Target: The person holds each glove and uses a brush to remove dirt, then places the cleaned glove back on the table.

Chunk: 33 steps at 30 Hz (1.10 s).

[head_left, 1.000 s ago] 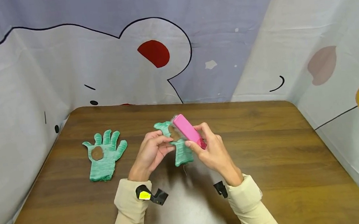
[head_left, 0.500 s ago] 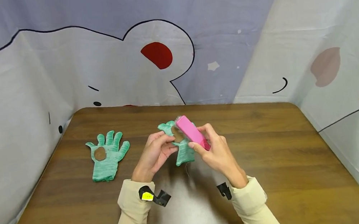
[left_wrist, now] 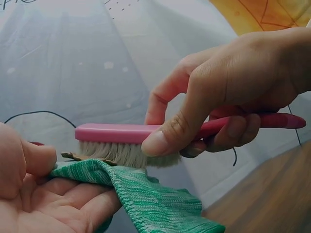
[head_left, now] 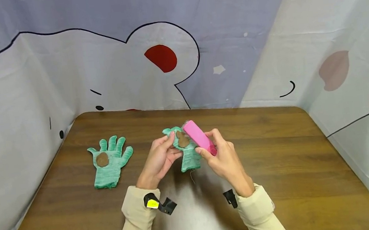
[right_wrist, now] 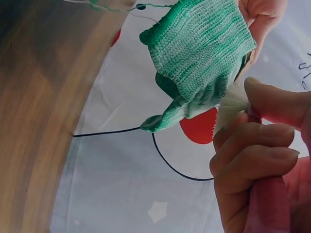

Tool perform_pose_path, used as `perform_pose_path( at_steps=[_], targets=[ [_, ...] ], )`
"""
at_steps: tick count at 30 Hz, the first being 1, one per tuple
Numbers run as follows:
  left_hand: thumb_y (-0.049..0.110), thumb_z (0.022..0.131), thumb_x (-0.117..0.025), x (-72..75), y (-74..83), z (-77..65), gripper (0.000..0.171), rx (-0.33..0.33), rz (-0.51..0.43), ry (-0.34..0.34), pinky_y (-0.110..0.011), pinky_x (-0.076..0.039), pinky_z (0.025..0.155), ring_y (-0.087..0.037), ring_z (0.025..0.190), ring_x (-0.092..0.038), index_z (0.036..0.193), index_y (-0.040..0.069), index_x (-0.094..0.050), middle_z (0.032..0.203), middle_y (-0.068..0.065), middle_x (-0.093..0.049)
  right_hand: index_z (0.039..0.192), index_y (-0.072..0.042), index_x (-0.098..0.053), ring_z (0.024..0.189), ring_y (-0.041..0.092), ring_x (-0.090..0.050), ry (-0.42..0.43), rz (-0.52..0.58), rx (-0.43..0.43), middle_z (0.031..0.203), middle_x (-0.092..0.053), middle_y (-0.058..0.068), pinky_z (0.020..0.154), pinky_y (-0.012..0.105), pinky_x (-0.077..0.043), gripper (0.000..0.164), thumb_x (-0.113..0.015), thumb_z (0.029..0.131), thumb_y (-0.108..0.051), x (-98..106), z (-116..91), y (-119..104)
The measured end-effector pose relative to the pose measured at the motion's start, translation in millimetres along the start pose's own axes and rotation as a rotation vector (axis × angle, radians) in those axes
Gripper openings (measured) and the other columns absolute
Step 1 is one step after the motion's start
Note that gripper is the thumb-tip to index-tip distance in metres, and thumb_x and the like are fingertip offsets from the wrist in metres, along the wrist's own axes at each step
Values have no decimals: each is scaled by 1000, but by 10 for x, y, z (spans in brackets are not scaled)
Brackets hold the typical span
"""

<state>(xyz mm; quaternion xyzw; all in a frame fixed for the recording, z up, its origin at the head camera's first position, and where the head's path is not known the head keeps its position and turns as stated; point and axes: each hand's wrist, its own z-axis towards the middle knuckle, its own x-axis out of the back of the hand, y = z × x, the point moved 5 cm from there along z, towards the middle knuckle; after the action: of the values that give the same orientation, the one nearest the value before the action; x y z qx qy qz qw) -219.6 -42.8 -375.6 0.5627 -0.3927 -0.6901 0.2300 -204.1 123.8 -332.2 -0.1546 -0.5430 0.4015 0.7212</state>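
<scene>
My left hand (head_left: 157, 160) holds a green knit glove (head_left: 190, 160) raised over the table, thumb on top and fingers underneath. A brown patch (head_left: 182, 139) on this glove faces up, its edge lifting a little in the left wrist view. My right hand (head_left: 223, 159) grips a pink brush (head_left: 198, 134) by its handle, thumb at the side of its head. In the left wrist view the pale bristles (left_wrist: 126, 153) point down and meet the glove and patch. The right wrist view shows the glove's cuff (right_wrist: 199, 43) and the bristles right at its side.
A second green glove (head_left: 109, 170) with a round brown patch lies flat on the wooden table (head_left: 276, 165), to the left, fingers pointing away. A loose thread (head_left: 193, 177) hangs from the held glove's cuff. A printed cloth (head_left: 106, 67) stands behind the table.
My left thumb has shifted up toward the glove's fingers, leaving more of the brown patch showing. The brush has moved slightly to the right along with the right hand. The other glove stays put.
</scene>
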Motion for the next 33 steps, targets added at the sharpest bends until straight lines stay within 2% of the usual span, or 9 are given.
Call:
perform_pose_path(
  at_steps=[4, 9, 12, 14, 18, 22, 25, 28, 33],
  targets=[
    [20, 101, -34, 4, -22, -7, 47, 8, -35, 17, -49, -38, 95, -28, 107, -56, 132, -16, -32, 108, -14, -60, 107, -14, -52, 61, 13, -52, -39, 50, -24, 85, -65, 3, 52, 28, -42, 37, -74, 78, -22, -3, 9, 47],
    [16, 102, -30, -7, -57, -32, 39, 23, -123, 45, -46, -41, 94, -26, 105, -57, 127, -13, -39, 103, -10, -65, 108, -17, -54, 72, 18, -64, -157, 300, -131, 89, -68, 8, 61, 32, -49, 38, -76, 76, -22, -9, 26, 141],
    [15, 102, -29, -38, -69, -45, 33, 39, -186, 42, -41, -45, 91, -25, 104, -57, 118, -8, -47, 101, -9, -65, 109, -19, -54, 75, 23, -65, -183, 418, -185, 91, -68, 10, 63, 34, -51, 39, -76, 76, -22, 20, 12, 142],
    [15, 101, -30, -56, -62, -50, 30, 41, -213, 46, -40, -46, 90, -25, 104, -58, 112, -4, -50, 101, -10, -65, 111, -19, -53, 75, 24, -65, -173, 452, -179, 91, -67, 11, 62, 33, -51, 41, -75, 77, -21, 47, -1, 103],
    [15, 101, -31, -72, -22, -62, 30, 23, -204, 68, -37, -47, 87, -23, 101, -58, 105, 0, -56, 97, -8, -65, 117, -14, -50, 74, 28, -65, -146, 483, -102, 91, -67, 15, 59, 31, -52, 45, -74, 78, -15, 52, -36, -22],
    [16, 101, -31, -94, 9, -63, 31, 9, -180, 68, -37, -46, 87, -22, 99, -58, 101, 3, -59, 92, -6, -64, 121, -12, -48, 68, 30, -64, -110, 458, -39, 88, -66, 15, 54, 28, -51, 46, -71, 81, -17, -15, -56, -116],
    [16, 101, -30, -124, 15, -57, 31, 9, -178, 57, -37, -45, 88, -23, 100, -58, 106, 0, -55, 93, -7, -64, 120, -13, -49, 60, 20, -60, -78, 351, -22, 82, -65, 9, 50, 25, -47, 44, -70, 82, -23, -68, -61, -123],
    [15, 101, -29, -145, 15, -52, 31, 14, -169, 70, -37, -46, 89, -24, 100, -59, 114, -6, -49, 94, -7, -66, 112, -14, -52, 57, 12, -53, -37, 225, -24, 78, -65, 3, 49, 24, -43, 38, -70, 82, -28, -81, -67, -110],
    [14, 101, -31, -133, 31, -34, 33, 9, -156, 117, -41, -44, 91, -26, 100, -59, 116, -12, -45, 91, -9, -68, 103, -15, -53, 58, 12, -49, 10, 119, -36, 77, -64, -2, 49, 26, -41, 30, -70, 82, -29, -60, -56, -110]
  ],
)
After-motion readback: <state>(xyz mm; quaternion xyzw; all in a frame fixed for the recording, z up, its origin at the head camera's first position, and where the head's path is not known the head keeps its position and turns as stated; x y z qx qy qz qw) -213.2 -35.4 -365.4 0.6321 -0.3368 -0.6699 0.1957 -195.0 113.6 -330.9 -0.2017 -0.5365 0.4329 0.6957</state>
